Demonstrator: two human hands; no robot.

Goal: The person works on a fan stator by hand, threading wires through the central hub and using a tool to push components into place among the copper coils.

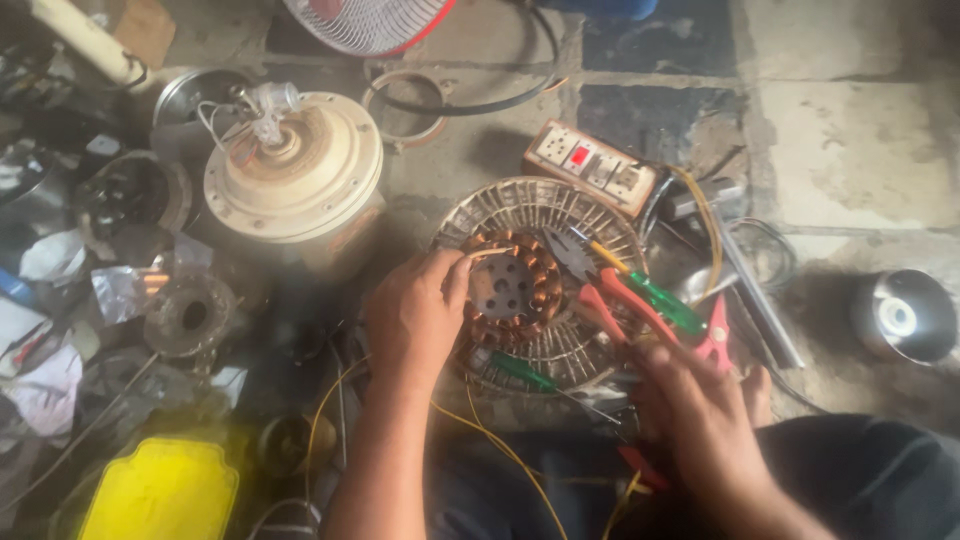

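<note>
Our left hand (415,315) curls half-shut, fingertips pinching a wire at the copper stator (515,288), which lies flat, axis up, on a wire grille (590,215). Our right hand (700,415) rests loosely open just beside red-handled pliers (610,290), pointing up-left.

A flat yellow rectangular package (160,492) lies at the near left, its corners rounded. Crumpled silvery foil wrappers (125,288) sit at the left, beside white paper scraps (45,390) nearer the left edge. No labels, signs or screens can be made out.
</note>
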